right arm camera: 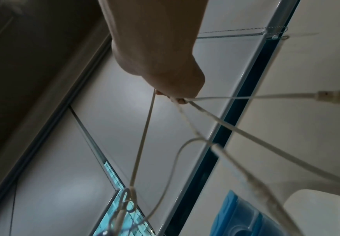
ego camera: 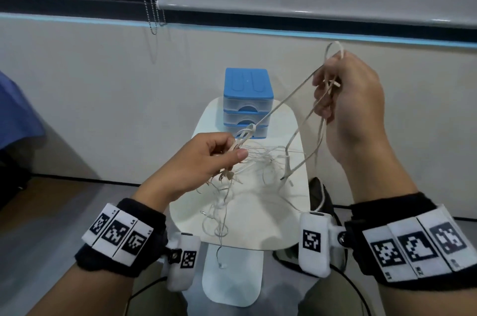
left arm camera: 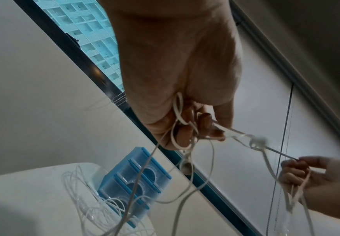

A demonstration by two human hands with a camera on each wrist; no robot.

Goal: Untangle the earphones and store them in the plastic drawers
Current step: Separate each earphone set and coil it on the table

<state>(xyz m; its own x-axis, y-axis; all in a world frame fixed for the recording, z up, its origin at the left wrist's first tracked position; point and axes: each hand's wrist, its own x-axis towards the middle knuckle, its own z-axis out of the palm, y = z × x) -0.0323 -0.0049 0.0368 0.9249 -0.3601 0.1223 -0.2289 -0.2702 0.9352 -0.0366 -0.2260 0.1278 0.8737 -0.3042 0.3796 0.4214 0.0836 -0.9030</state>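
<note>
White earphone cables (ego camera: 258,160) lay in a loose tangle on the white table (ego camera: 273,228), and part of them was lifted into the air between two hands. The left hand (ego camera: 204,158) was low over the table and pinched a bunch of cable between thumb and curled fingers, just beside a knot (ego camera: 246,132). The right hand (ego camera: 351,98) was higher and to the right, its fingers curled around several cable loops. One strand ran tight from the knot up to this hand. Other loops hung down from it, and an inline remote (ego camera: 287,163) hung above the table. One thin strand fell over the near edge of the table. Behind the tangle, the blue plastic drawers (ego camera: 246,101) stood on the far end of the table, all three drawers closed.
</note>
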